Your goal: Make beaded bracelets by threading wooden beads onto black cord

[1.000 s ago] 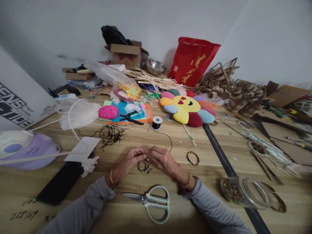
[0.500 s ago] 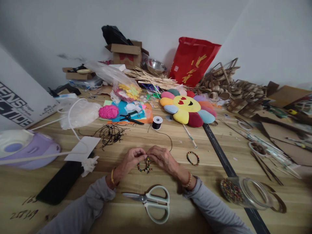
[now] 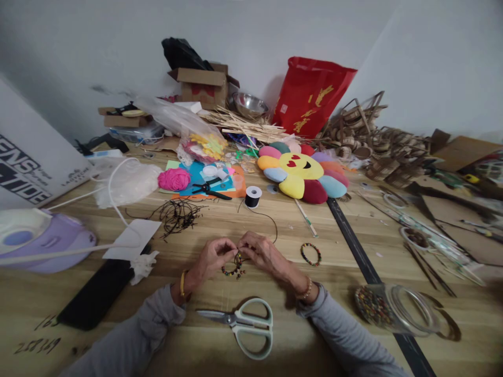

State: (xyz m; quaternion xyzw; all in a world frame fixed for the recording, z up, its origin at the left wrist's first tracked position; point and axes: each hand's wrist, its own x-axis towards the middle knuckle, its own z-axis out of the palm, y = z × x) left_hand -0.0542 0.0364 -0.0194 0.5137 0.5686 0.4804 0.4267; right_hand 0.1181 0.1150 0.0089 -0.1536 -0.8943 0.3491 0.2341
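Note:
A beaded bracelet (image 3: 232,270) with black cord hangs between my hands at the centre. The fingers of my left hand (image 3: 214,257) are closed in a pinch at its top. My right hand (image 3: 264,255) pinches the cord at the same spot, its fingertips nearly touching the left ones. A second beaded bracelet (image 3: 310,254) lies on the table right of my right hand. Below the hands are scissors (image 3: 245,322) with pale handles, blades to the left. Behind the hands stands a spool of black cord (image 3: 253,197), a strand trailing from it.
Left lie a tangle of black cord (image 3: 181,214), a dark phone-like object (image 3: 96,293) and a purple device (image 3: 51,241). A flower cushion (image 3: 302,170) sits behind. At the right is a clear jar of beads (image 3: 375,306) on its side, near a dark strip (image 3: 356,251).
The fingers of my right hand have shifted slightly upward at the cord. My left hand keeps its pinch, and the bracelet hangs almost unchanged. The view has moved a little.

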